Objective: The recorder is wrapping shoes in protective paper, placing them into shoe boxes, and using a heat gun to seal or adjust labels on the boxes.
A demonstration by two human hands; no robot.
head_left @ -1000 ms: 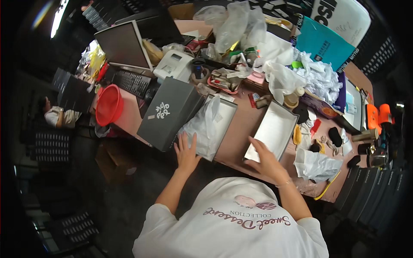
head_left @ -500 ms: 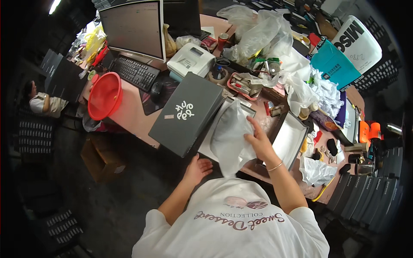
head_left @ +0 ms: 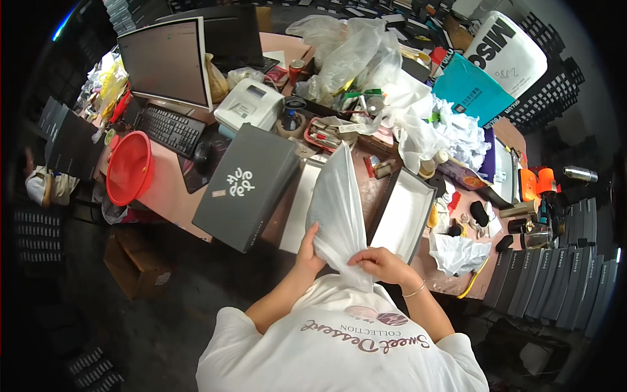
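A translucent white plastic bag point(head_left: 336, 209) stands tall between my hands, close to my chest. Its upper end tapers to a point, and what lies inside it, if anything, cannot be made out. My left hand point(head_left: 309, 253) holds its lower left side, thumb showing, the other fingers mostly behind the film. Near its lower end my right hand point(head_left: 386, 264) pinches the film with curled fingers. Behind the bag on the left is an open white-lined tray point(head_left: 302, 206), partly covered. To the right lies a dark-edged box part with a white inside point(head_left: 401, 219).
A closed dark grey box point(head_left: 245, 186) sits to the left, beyond it a red basin point(head_left: 130, 168), keyboard point(head_left: 168, 129) and monitor point(head_left: 166, 62). A label printer point(head_left: 249, 104) and heaped plastic bags point(head_left: 356, 55) fill the back. Stacked grey boxes point(head_left: 548, 284) stand at right.
My left hand has risen from beside the table onto the bag. My right hand has moved down to its lower end. The bag now stands more upright, and the view has shifted.
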